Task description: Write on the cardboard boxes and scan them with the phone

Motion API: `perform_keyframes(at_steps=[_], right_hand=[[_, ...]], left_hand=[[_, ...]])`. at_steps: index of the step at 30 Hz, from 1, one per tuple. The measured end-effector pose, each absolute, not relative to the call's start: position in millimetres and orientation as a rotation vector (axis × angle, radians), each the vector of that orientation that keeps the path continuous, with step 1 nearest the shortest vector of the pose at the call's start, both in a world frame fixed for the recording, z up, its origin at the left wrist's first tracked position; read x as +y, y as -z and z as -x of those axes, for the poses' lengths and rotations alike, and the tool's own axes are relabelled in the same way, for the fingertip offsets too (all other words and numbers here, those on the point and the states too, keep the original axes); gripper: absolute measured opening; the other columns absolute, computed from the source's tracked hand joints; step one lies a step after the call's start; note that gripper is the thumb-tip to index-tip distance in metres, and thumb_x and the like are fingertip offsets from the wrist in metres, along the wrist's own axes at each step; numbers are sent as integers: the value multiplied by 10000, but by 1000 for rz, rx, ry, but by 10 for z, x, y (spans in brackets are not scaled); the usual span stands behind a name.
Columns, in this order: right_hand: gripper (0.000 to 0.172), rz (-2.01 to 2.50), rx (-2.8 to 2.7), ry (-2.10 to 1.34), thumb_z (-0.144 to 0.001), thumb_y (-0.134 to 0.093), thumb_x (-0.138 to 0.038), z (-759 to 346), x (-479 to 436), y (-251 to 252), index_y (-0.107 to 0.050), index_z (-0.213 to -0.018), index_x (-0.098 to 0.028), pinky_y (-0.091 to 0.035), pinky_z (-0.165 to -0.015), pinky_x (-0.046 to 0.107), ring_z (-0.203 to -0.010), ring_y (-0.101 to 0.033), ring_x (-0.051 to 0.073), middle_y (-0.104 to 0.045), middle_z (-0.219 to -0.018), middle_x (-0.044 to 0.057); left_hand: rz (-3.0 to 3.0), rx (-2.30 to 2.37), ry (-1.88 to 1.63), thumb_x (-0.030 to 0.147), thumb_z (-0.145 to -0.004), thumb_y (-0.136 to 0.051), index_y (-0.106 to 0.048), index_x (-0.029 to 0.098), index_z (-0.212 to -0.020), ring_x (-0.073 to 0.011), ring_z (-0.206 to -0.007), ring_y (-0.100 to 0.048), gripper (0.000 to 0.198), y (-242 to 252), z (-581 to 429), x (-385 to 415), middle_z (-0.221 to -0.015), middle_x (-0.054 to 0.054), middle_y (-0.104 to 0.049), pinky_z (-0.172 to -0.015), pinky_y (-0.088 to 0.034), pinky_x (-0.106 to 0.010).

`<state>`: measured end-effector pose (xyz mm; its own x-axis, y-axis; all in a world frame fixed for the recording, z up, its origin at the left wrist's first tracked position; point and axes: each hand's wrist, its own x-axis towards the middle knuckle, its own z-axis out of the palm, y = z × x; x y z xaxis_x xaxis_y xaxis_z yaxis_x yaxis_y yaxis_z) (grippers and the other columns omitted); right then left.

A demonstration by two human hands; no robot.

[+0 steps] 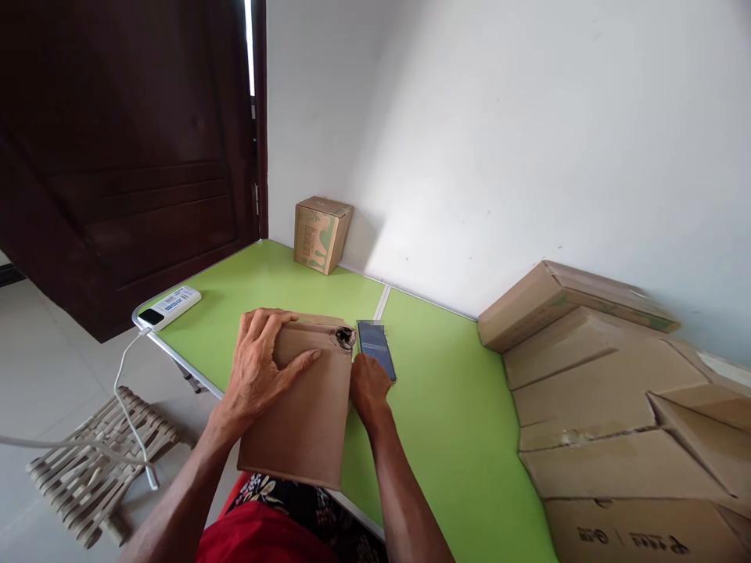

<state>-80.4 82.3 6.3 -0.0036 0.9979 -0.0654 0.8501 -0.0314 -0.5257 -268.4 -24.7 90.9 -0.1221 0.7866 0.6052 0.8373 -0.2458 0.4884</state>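
Observation:
A brown cardboard box [305, 422] stands tilted at the near edge of the green table [451, 438]. Its upper right corner has a ragged, dark-edged hole [344, 337]. My left hand [258, 367] grips the box's upper left side, thumb lying across the front face and fingers bent over the edge. Against the right side of the box is my right hand [371, 385], closed in a fist. Whatever it may hold is hidden from view. Just beyond that fist a dark smartphone [375, 344] lies on the table, its screen partly blurred.
A small printed carton [320, 234] stands by the wall. Flattened cardboard [587, 391] and a closed box [545, 301] take up the right side. A white device [176, 305] with a cable sits at the left corner, above a woven stool [106, 469].

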Motion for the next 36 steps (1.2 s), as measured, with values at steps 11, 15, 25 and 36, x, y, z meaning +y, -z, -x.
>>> perform_keyframes(at_steps=[11, 15, 25, 36], right_hand=[[351, 885, -927, -1118, -809, -769, -534, 709, 147, -782, -634, -907, -225, -545, -619, 288, -669, -693, 168, -730, -769, 10], [268, 768, -838, -1078, -812, -851, -413, 935, -25, -911, -732, -897, -188, -496, -516, 245, -617, -687, 163, -759, -746, 39], [249, 849, -918, -959, -844, -845, -405, 919, -47, -857, -719, -853, -191, -462, -476, 239, -540, -610, 137, -719, -682, 17], [311, 933, -1096, -950, -882, -826, -481, 775, -15, -758, -744, -881, -181, -442, -461, 235, -535, -586, 129, -716, -704, 30]], left_hand=[[2122, -1848, 1360, 407, -932, -810, -624, 225, -1271, -301, -1188, -558, 428, -923, 2668, -185, -1240, -93, -675, -1081, -478, -465], [2148, -1817, 1374, 419, -927, -805, -625, 220, -1275, -300, -1174, -570, 439, -916, 2673, -210, -1221, -97, -677, -1077, -476, -461], [2164, -1802, 1410, 422, -936, -784, -632, 218, -1264, -306, -1182, -560, 415, -924, 2657, -234, -1222, -102, -676, -1077, -480, -461], [2151, -1857, 1395, 401, -923, -790, -633, 230, -1261, -314, -1183, -558, 410, -922, 2649, -221, -1223, -102, -671, -1060, -494, -477]])
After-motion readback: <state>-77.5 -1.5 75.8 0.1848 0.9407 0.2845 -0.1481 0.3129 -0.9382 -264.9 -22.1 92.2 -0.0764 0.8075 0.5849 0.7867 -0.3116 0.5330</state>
